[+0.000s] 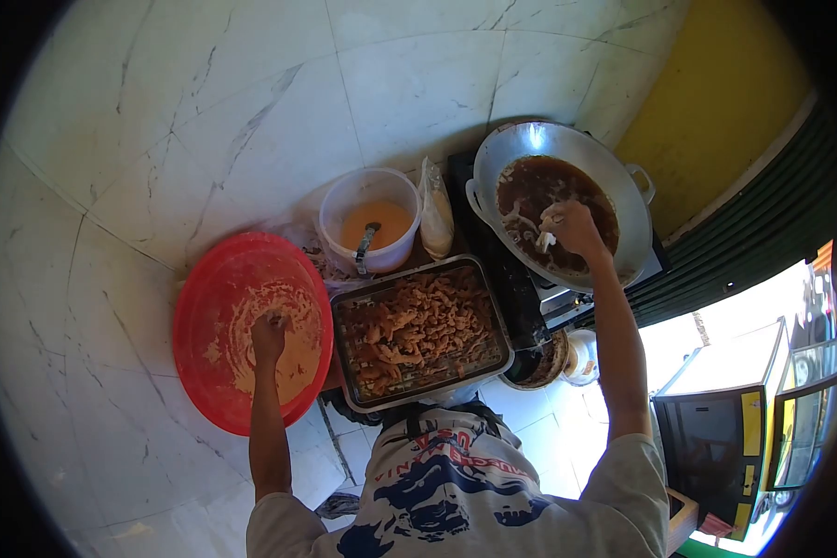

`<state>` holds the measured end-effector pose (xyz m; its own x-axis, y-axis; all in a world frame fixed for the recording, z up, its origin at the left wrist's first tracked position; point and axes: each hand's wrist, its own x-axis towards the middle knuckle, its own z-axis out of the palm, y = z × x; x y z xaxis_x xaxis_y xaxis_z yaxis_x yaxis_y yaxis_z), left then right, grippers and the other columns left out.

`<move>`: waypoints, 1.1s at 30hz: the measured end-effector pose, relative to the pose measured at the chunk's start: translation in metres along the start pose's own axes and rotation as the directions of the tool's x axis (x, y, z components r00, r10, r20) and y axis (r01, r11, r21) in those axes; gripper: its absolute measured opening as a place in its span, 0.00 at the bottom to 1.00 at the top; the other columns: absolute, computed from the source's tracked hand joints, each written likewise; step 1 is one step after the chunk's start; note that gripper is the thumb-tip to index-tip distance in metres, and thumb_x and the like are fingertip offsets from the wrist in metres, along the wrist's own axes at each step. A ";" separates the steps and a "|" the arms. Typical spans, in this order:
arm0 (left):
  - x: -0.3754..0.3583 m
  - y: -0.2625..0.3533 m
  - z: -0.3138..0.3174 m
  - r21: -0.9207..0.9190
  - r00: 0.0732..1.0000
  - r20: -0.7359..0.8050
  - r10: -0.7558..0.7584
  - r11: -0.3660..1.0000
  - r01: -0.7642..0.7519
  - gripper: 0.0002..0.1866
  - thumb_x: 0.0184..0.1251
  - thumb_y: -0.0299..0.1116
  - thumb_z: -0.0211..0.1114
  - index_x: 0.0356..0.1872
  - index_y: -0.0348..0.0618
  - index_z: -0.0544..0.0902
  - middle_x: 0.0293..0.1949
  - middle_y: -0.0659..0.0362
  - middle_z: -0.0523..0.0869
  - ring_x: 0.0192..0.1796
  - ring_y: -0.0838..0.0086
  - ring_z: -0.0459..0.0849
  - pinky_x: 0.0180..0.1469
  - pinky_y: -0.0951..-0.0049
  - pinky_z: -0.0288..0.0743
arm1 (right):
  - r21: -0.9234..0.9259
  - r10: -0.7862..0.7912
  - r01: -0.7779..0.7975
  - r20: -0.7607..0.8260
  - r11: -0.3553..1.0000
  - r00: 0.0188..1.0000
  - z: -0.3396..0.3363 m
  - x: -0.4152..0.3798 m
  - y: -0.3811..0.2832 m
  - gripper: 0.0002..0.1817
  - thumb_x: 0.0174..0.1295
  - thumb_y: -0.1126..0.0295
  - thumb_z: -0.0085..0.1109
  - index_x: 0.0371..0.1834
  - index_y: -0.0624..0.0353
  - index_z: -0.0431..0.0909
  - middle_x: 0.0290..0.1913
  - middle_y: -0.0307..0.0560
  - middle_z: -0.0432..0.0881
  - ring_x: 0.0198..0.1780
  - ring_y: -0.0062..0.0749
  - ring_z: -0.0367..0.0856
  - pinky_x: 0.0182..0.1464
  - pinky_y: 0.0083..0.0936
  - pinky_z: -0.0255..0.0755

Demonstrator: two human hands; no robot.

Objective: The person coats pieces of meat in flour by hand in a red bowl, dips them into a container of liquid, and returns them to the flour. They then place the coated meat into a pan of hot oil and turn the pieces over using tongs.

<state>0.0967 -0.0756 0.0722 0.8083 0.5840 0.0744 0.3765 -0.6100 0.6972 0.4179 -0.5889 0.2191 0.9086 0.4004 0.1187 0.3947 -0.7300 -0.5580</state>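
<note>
My left hand (269, 337) is down in a wide red basin (198, 321), its fingers curled into the pale flour (299, 358); what they hold, if anything, is hidden. My right hand (575, 230) reaches over a large metal wok (634, 237) of dark oil (539, 181). Its fingers are closed on a white, flour-coated piece (546, 241) that hangs close over the oil. Several pale pieces lie in the oil beside that hand. Between my arms stands a metal tray (418, 395) heaped with brown fried pieces (414, 321).
Behind the tray is a white bucket (330, 219) of orange liquid with a dark-handled utensil (367, 244) in it. A clear bag of white powder (435, 214) leans beside it. The wok sits on a black stove (511, 298). A tiled wall (279, 112) rises behind.
</note>
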 end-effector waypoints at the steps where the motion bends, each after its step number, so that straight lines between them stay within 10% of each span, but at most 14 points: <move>1: 0.002 -0.013 0.006 0.003 0.999 0.004 0.049 0.999 -0.049 0.10 0.63 0.33 0.63 0.35 0.34 0.81 0.33 0.48 0.85 0.37 0.60 0.84 0.40 0.65 0.74 | -0.028 -0.004 0.004 0.014 1.000 1.000 0.004 0.001 0.004 0.12 0.47 0.69 0.67 0.36 0.61 0.85 0.38 0.55 0.85 0.43 0.45 0.84 0.49 0.32 0.76; 14: 0.001 0.037 -0.020 -0.056 0.990 0.045 0.137 0.989 -0.134 0.09 0.61 0.32 0.63 0.33 0.36 0.82 0.30 0.50 0.84 0.36 0.62 0.85 0.42 0.67 0.75 | 0.110 -0.079 0.118 -0.303 0.987 0.950 -0.005 -0.013 -0.066 0.12 0.57 0.70 0.61 0.43 0.63 0.83 0.41 0.57 0.84 0.43 0.41 0.85 0.48 0.28 0.76; 19: 0.010 0.047 -0.031 -0.053 0.986 0.017 0.165 0.985 -0.164 0.09 0.60 0.32 0.64 0.31 0.35 0.82 0.29 0.51 0.84 0.35 0.64 0.84 0.42 0.68 0.75 | 0.355 -0.192 0.263 -0.222 0.897 0.956 0.015 -0.038 -0.160 0.13 0.59 0.69 0.63 0.45 0.61 0.82 0.39 0.51 0.86 0.38 0.28 0.84 0.44 0.23 0.77; 23: 0.017 0.067 -0.054 -0.082 0.973 0.106 0.204 0.977 -0.196 0.11 0.58 0.32 0.67 0.36 0.34 0.82 0.33 0.52 0.85 0.37 0.67 0.84 0.43 0.69 0.75 | 0.615 -0.437 0.252 0.169 0.747 0.884 0.077 -0.048 -0.230 0.16 0.59 0.69 0.64 0.51 0.60 0.79 0.41 0.47 0.85 0.41 0.22 0.83 0.45 0.22 0.78; 33: 0.009 0.056 -0.075 -0.072 0.963 0.017 0.268 0.961 -0.266 0.16 0.56 0.30 0.69 0.45 0.36 0.79 0.40 0.48 0.84 0.44 0.61 0.83 0.47 0.67 0.75 | 0.555 -0.568 0.402 0.160 0.728 0.807 0.287 -0.056 -0.309 0.29 0.52 0.67 0.66 0.59 0.61 0.71 0.53 0.62 0.76 0.58 0.52 0.73 0.61 0.40 0.66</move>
<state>0.0908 -0.0643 0.1651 0.8874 0.3899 0.2460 0.1143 -0.7030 0.7019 0.2057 -0.2268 0.1498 0.4874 0.8266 0.2814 0.5769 -0.0630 -0.8144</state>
